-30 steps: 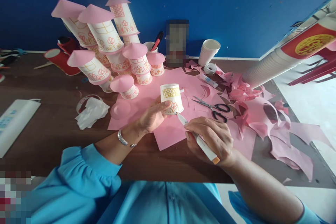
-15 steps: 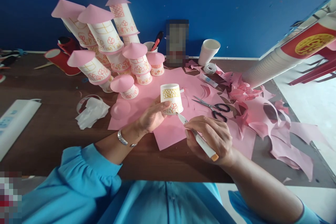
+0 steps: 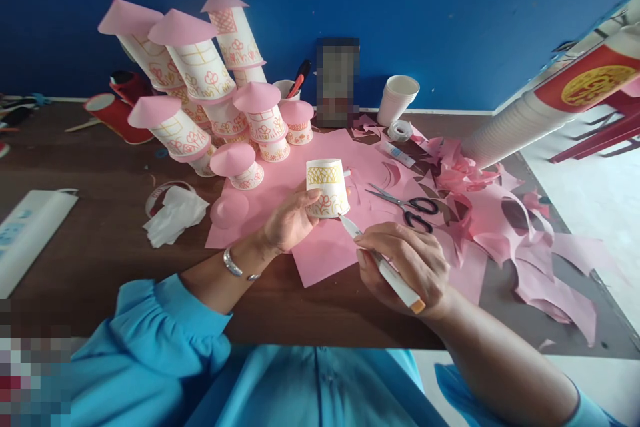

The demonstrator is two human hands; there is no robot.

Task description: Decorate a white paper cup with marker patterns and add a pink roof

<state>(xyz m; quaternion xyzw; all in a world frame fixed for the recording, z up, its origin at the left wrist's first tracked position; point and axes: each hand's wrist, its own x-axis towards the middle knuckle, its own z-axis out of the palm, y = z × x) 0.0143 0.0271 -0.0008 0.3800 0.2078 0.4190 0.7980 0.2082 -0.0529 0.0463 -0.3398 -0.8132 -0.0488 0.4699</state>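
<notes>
My left hand (image 3: pixel 290 220) grips a white paper cup (image 3: pixel 336 190) upside down, thumb on its lower left side. A yellow lattice band and red flowers with yellowish grass are drawn on the cup. In my right hand (image 3: pixel 407 260) is a white marker (image 3: pixel 395 280) with an orange end. Its tip meets or nearly meets the cup's lower right rim. Pink paper (image 3: pixel 325 260) lies beneath the cup. Black-handled scissors (image 3: pixel 403 203) lie open to the right.
Decorated cup towers with pink cone roofs (image 3: pixel 183 27) stand at the back left. Pink scraps (image 3: pixel 500 213) cover the right side, by a long stack of cups (image 3: pixel 520 107). Tape (image 3: pixel 400 131), a glue tube (image 3: pixel 399 154) and white tissue (image 3: pixel 176 215) lie about.
The cup has turned slightly in my left hand, and my thumb sits a little further left. My right hand and the marker have shifted slightly right.
</notes>
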